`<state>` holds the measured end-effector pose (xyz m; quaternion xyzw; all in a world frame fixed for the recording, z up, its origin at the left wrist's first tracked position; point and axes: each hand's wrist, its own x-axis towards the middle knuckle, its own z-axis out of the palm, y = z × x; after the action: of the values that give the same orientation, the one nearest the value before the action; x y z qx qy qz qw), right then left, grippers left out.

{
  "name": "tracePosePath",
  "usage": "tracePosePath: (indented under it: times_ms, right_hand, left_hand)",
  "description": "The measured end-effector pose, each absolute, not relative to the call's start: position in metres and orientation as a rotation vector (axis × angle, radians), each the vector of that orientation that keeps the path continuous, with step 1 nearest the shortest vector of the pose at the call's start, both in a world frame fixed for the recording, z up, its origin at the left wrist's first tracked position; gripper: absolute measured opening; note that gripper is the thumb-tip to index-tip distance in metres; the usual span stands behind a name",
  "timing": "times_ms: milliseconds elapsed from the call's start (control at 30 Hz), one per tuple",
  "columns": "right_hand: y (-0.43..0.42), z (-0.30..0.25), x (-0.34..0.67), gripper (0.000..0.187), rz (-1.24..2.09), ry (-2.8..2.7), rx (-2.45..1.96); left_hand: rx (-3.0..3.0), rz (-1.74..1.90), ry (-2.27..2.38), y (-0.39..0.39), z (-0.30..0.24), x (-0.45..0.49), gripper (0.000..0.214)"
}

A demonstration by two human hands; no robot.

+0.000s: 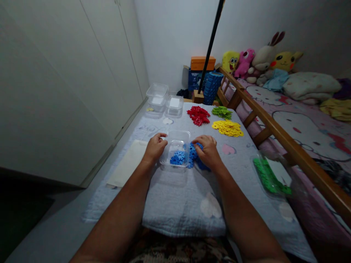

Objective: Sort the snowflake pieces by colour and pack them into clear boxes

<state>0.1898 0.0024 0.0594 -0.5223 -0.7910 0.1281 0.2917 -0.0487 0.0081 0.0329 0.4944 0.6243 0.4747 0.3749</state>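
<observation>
A clear plastic container (182, 137) stands in front of me with several blue snowflake building discs (178, 157) in its lower part. My left hand (156, 147) grips its left rim between thumb and fingers. At its right side my right hand (207, 147) has its fingers curled on a blue disc, partly hidden by the hand. More blue discs (192, 153) lie on the cloth under and beside that hand. Beyond are piles of red discs (198, 115), yellow discs (228, 128) and light green discs (222, 112).
Stacked clear containers (157, 91) and another clear container (174, 104) stand at the back left. A box of green discs (270, 177) sits at the right edge. A pale sheet (127, 162) lies left. A wooden bed rail (270, 126) borders the table; a black pole (211, 45) rises behind.
</observation>
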Motion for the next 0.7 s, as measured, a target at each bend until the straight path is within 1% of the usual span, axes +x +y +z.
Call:
tracePosePath:
  times_ms: [133,367,533,700]
  right_hand:
    - [0.005,0.049,0.196,0.019,0.311,-2.212,-1.539]
    - [0.000,0.037,0.192,0.019,0.192,-2.383,-1.562]
    - [0.004,0.043,0.193,0.018,0.318,-2.325,-1.605]
    - [0.008,0.050,0.198,0.012,0.508,-2.119,-1.583]
  left_hand:
    - [1.257,1.226,1.617,0.009,0.032,-0.051,0.043]
    - [1.260,1.222,1.634,0.010,0.031,-0.053,0.044]
    - [1.286,1.215,1.646,0.011,0.029,-0.054,0.045]
    - [1.278,1.233,1.626,0.011,0.027,-0.054,0.044]
